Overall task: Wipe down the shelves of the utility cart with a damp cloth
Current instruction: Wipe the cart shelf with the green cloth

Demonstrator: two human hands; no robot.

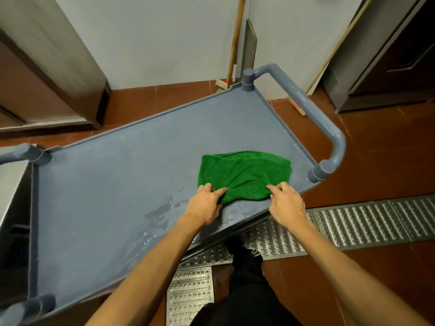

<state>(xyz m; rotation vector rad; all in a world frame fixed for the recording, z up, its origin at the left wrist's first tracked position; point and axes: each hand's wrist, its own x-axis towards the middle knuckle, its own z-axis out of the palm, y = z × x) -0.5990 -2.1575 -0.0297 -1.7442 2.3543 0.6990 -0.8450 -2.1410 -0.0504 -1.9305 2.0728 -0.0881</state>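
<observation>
A green cloth (244, 172) lies spread on the right part of the grey cart's top shelf (113, 184), close to the near rim. My left hand (206, 203) pinches the cloth's near left corner between thumb and fingers. My right hand (286, 203) pinches the near right corner. Wet streaks and small puddles (162, 210) shine on the shelf left of my left hand.
The cart's grey handle (313, 114) arches over its right end; another handle (16, 154) is at the left. Two broom sticks (235, 43) lean on the white wall behind. A metal drain grate (367, 222) runs across the red tiled floor under my feet.
</observation>
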